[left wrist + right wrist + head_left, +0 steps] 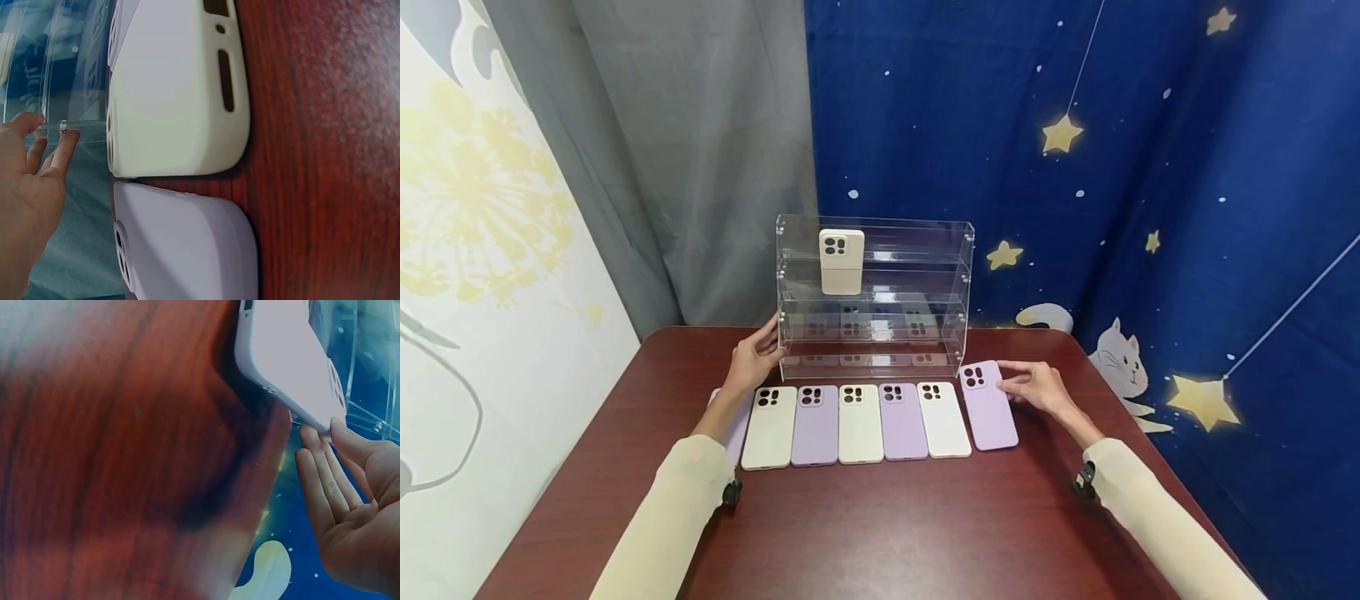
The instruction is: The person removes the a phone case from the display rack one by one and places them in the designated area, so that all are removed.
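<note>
My right hand [1037,387] pinches the upper right edge of a lavender phone case [991,412], thumb on its back face and fingers behind. The right wrist view shows this case [287,356] tilted, its near end raised over the tabletop. My left hand [756,358] touches the left side panel of a clear acrylic display rack [880,371]; in the left wrist view the hand's [31,194] fingertips meet the panel with fairly straight fingers. One cream phone case [842,275] stands in an upper tier of the rack.
A row of alternating cream phone cases [767,433] and lavender phone cases [815,433] lies before the rack on the dark red table [880,533]. The leftmost lavender case [739,425] is partly hidden by my left forearm. Curtains [925,108] hang behind the table.
</note>
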Demonstrator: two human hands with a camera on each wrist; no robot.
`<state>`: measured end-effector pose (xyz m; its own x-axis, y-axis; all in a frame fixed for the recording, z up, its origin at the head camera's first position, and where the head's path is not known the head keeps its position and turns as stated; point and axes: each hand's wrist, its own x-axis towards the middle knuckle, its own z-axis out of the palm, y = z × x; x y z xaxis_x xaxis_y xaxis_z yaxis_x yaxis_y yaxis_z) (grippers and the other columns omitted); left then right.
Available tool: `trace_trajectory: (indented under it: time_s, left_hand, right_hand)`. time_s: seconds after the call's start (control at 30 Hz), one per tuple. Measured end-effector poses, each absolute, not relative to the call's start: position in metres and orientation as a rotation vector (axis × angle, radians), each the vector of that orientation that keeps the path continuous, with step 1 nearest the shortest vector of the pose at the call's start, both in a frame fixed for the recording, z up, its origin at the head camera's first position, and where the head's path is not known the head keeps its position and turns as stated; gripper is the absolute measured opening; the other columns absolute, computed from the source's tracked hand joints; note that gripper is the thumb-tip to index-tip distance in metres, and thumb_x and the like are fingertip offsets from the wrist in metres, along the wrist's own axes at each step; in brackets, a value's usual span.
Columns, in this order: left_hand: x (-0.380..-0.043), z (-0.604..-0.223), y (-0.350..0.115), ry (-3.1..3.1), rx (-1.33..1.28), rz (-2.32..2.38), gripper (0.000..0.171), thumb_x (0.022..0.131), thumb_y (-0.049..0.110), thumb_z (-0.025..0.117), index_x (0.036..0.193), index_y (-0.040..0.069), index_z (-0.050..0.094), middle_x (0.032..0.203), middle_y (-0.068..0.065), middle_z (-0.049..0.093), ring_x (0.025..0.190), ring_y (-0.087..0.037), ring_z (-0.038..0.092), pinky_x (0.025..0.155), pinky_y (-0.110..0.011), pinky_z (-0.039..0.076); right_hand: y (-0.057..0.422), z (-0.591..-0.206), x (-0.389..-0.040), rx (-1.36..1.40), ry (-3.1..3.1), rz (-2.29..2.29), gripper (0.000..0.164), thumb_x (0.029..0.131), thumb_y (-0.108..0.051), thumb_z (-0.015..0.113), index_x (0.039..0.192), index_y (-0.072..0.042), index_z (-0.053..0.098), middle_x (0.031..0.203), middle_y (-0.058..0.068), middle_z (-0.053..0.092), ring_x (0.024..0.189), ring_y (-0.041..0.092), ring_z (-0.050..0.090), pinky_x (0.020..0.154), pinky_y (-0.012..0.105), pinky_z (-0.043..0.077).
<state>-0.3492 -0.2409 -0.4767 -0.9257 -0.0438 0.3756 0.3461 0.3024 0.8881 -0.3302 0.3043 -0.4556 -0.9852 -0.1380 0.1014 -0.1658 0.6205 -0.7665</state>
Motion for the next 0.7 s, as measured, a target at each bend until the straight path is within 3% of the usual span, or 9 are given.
trace_trajectory:
  time_s: [0.43, 0.7]
  left_hand:
    - [-0.349, -0.479, -0.243, -2.282, -0.248, -1.628, 0.073, 0.095, -0.008, 0.068, 0.158, 0.02, 0.046, 0.145, -0.026, 0.055, 0.129, -0.04, 0.059, 0.096, -0.028, 0.055]
    - [-0.35, -0.479, -0.242, -2.275, -0.262, -1.628, 0.072, 0.095, -0.007, 0.068, 0.158, 0.021, 0.046, 0.144, -0.026, 0.055, 0.128, -0.041, 0.059, 0.095, -0.027, 0.055]
  right_hand:
    - [0.297, -0.481, -0.327, 0.08, -2.788, 1.479, 0.043, 0.09, -0.009, 0.082, 0.13, 0.003, 0.071, 0.089, 0.02, 0.078, 0.067, 0.021, 0.076, 0.061, 0.034, 0.066]
    - [0.298, -0.49, -0.327, 0.077, -2.766, 1.419, 0.037, 0.089, -0.012, 0.084, 0.121, 0.004, 0.076, 0.086, 0.018, 0.078, 0.062, 0.019, 0.075, 0.057, 0.031, 0.064]
